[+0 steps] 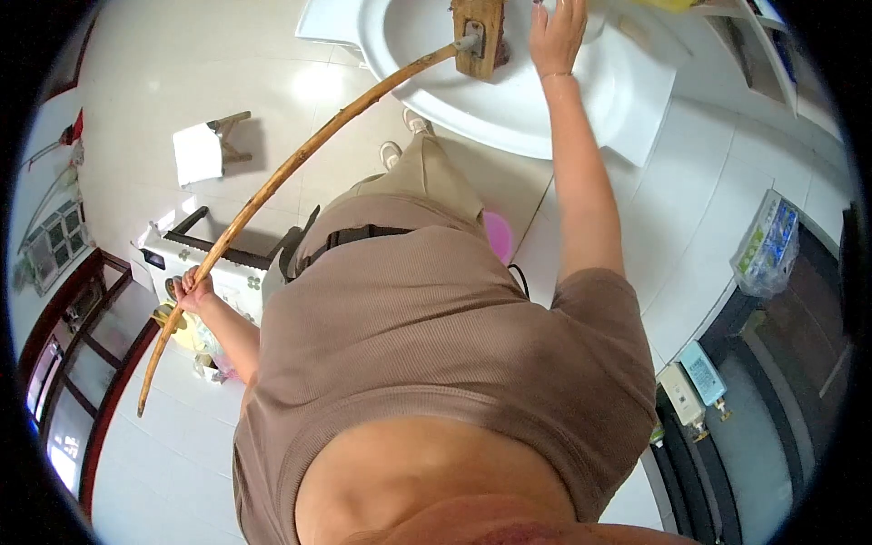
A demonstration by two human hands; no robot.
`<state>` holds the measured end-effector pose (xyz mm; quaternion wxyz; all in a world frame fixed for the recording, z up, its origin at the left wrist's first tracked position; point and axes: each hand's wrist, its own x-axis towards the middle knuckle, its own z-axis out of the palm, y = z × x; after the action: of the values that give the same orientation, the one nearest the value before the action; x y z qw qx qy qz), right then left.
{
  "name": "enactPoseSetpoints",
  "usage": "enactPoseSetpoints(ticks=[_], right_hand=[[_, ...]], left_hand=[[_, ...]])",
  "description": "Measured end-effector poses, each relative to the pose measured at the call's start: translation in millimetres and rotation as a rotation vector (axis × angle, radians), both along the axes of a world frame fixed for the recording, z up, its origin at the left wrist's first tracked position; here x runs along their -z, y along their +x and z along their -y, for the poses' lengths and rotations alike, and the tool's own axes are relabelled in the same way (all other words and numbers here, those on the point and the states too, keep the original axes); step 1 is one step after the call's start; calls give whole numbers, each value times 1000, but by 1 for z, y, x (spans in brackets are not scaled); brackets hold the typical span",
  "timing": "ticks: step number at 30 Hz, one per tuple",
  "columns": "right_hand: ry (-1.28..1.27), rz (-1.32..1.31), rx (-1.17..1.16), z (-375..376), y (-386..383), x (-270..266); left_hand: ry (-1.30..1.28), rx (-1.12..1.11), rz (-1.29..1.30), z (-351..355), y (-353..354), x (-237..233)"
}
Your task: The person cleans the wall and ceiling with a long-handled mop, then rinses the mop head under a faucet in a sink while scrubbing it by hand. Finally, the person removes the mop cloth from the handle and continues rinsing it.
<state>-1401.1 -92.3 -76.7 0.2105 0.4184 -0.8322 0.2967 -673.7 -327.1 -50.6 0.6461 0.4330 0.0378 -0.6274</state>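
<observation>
White tiles cover the floor [163, 73] of a bright washroom, seen from above past the person's brown shirt [436, 345]. Nearest, at hip height, the left hand [189, 292] is closed in a full fist round a long, bent wooden stick [300, 159], a short way up from its free end. The stick slants up past a small stool [207, 147] into a white basin [545, 118], where its wooden head [479, 36] rests. Just beside that head, the right hand [556, 34] reaches over the bowl, fingers loosely spread and gripping nothing visible.
</observation>
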Motion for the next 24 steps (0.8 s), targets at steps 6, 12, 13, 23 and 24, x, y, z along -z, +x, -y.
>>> enactPoseSetpoints(ticks=[6, 12, 13, 23, 24], right_hand=[[-254, 792, 167, -19, 24, 96], [-333, 1457, 69, 6, -19, 141], [-526, 1632, 33, 16, -26, 153], [-674, 2395, -117, 30, -47, 151], [-784, 2395, -107, 27, -43, 143]], left_hand=[[-1, -15, 52, 12, -10, -14], [-35, 74, -4, 37, -7, -20], [-52, 97, -34, 39, -11, -25], [-67, 178, 76, 103, -50, -59], [-57, 169, 114, 110, -51, -60]])
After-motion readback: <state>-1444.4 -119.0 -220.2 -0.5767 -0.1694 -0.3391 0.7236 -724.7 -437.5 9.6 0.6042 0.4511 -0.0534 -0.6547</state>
